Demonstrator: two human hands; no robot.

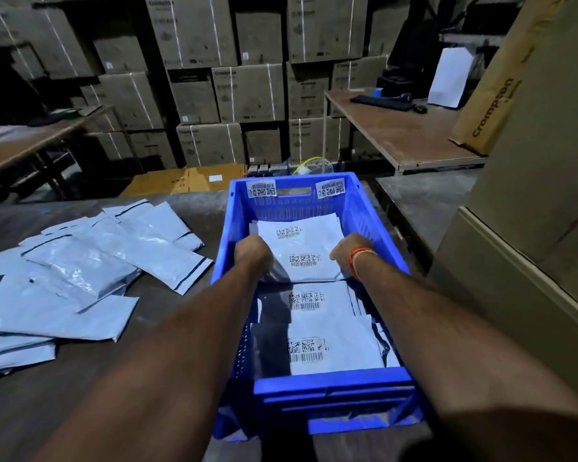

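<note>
A blue plastic crate [314, 391] stands on the dark table in front of me, with white barcoded mailer packets stacked inside. Both my arms reach into it. My left hand [252, 253] grips the left edge of the top far packet [301, 245], fingers curled under it. My right hand [349, 250], an orange thread at its wrist, grips the same packet's right edge. More packets [317, 341] lie flat in the near half of the crate.
A loose heap of grey-white mailer bags [80, 278] covers the table to the left. A tall cardboard box [531, 228] stands close on the right. Stacked cartons [247, 91] fill the back wall. A desk with a keyboard [382, 102] sits back right.
</note>
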